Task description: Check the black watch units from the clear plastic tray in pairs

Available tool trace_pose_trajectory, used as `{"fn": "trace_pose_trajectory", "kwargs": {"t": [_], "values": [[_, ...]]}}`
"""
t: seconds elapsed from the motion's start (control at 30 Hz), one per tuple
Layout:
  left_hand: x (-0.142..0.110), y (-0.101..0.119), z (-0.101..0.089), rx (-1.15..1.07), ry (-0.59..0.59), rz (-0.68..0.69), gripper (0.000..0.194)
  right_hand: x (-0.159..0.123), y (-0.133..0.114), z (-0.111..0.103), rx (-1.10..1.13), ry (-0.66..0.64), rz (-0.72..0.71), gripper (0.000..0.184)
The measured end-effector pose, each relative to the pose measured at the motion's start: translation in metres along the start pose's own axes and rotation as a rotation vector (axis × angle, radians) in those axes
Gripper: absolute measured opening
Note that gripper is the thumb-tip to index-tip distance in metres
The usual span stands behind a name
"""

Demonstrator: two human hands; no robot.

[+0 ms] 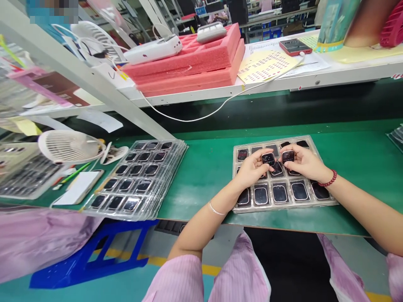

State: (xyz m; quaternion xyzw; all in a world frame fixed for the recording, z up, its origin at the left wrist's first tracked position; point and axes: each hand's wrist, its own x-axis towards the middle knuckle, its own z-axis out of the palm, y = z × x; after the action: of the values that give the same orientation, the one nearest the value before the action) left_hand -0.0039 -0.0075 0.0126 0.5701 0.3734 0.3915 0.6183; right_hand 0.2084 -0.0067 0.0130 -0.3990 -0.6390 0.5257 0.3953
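Bright, even light, faint shadows, glare across the plastic tray [285, 208], wide-angle distortion at the edges

The camera looks forward and down, close over the left hand [252, 170] and right hand [305, 162], seemingly wide-angle.

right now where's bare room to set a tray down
The widest bare patch is the green bench mat between the stacked plastic trays and the tray under your left hand. Another lies past your right hand. The left end is crowded by a desk fan beside the stack.
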Motion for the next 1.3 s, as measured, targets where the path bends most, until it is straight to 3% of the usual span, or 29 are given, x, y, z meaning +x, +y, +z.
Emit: {"fn": "trace_pose_trajectory", "kwargs": {"t": [0.47, 0.9, 1.3], "values": [[-0.0015, 0.0020, 0.0002, 0.025, 0.008, 0.005, 0.048, -0.0007, 0.0031, -0.0019, -0.214, -0.010, -0.128, 0.028], [-0.0005, 0.0025, -0.0003, 0.045, 0.012, 0.002, 0.051, -0.0033, -0.0001, -0.0019, -0.304, -0.019, -0.116, 0.033], [-0.0007, 0.0030, 0.0005, 0.048, 0.011, 0.015, 0.048, -0.0031, 0.0009, -0.0019, -0.345, 0.020, -0.126, 0.025]]}}
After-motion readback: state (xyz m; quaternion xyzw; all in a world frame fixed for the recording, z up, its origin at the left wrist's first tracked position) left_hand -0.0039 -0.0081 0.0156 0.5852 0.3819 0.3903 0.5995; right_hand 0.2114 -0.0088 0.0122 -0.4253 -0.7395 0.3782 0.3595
